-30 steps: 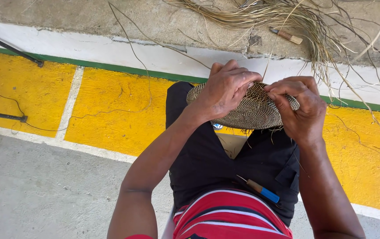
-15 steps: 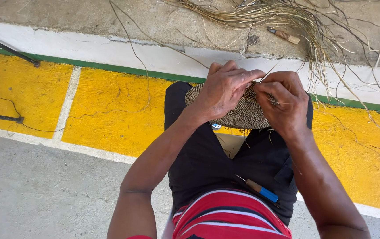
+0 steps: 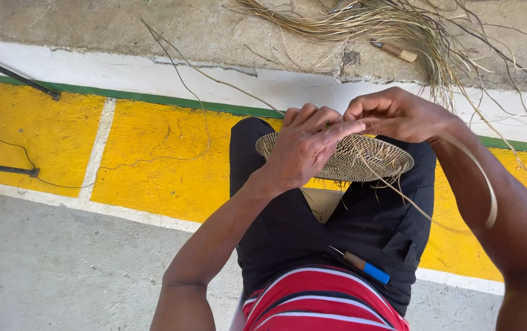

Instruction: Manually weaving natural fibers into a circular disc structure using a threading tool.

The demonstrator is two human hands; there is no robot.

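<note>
A flat round woven disc (image 3: 368,160) of pale straw rests on my knees, over black trousers. My left hand (image 3: 303,144) lies on its left part, fingers pressing and gripping the weave. At the disc's far edge my right hand (image 3: 395,113) pinches a long straw strand (image 3: 487,184) that loops back along my right forearm. Loose strand ends hang from the disc's near edge.
A small awl with a blue handle (image 3: 365,268) lies on my lap. A heap of loose straw (image 3: 398,21) and a short wooden-handled tool (image 3: 393,50) lie on the concrete beyond. Yellow painted floor with white and green stripes spreads below; black metal legs (image 3: 15,76) stand at left.
My right hand has moved from the disc's right edge up to its far edge, drawing a strand with it. The disc now lies flatter. My left hand stays on the disc.
</note>
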